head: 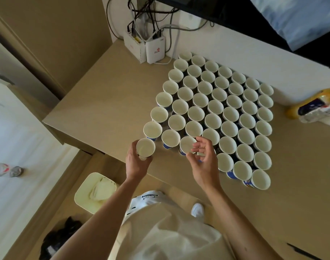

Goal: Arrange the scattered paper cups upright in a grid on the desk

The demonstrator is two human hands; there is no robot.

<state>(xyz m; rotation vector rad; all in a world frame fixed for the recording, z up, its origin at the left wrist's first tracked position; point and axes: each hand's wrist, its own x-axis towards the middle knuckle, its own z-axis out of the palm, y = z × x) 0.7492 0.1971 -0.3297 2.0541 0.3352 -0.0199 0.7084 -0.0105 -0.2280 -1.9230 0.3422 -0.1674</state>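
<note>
Many white paper cups with blue print stand upright in a tight grid [218, 107] on the beige desk [107, 102]. My left hand [137, 163] holds one more upright cup [145, 147] at the grid's near left corner, just off the desk's front edge. My right hand [203, 160] hovers with fingers spread around the front-row cup [186, 145], its fingertips at the rim; whether it grips is unclear.
Two white router boxes [147, 48] with cables sit at the back of the desk. A yellow drink bottle [314, 107] lies at the right. A white bin [95, 192] stands on the floor below the desk edge. A plastic bottle [6, 168] lies at far left.
</note>
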